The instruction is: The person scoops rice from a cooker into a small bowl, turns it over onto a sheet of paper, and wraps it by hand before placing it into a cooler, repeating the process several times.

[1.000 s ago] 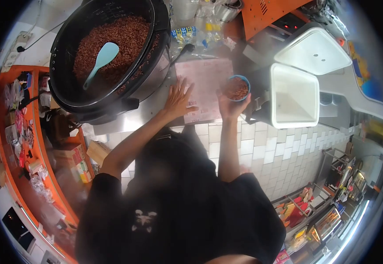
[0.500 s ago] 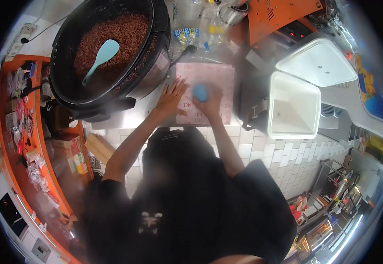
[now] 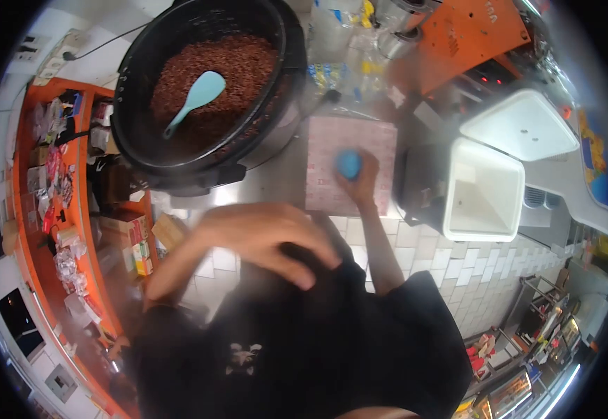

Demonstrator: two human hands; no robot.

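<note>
My right hand is closed around a small round blue object, whose kind I cannot make out. Beneath them lies a square stack of pink printed paper sheets on the metal counter. My left hand, slightly blurred, is raised in front of my chest. Its fingers are curved and apart, with nothing held. Up and left of it stands a big black cooker pot with dark reddish-brown grains inside. A pale turquoise paddle rests on the grains.
To the right sits a white bin with its white lid leaning open behind. Plastic packs and a metal container are at the back. Orange shelves of goods line the left side.
My left hand has lifted off the pink paper and come back toward my chest. The right hand stays over the paper with the blue object. The whole view has shifted slightly.
</note>
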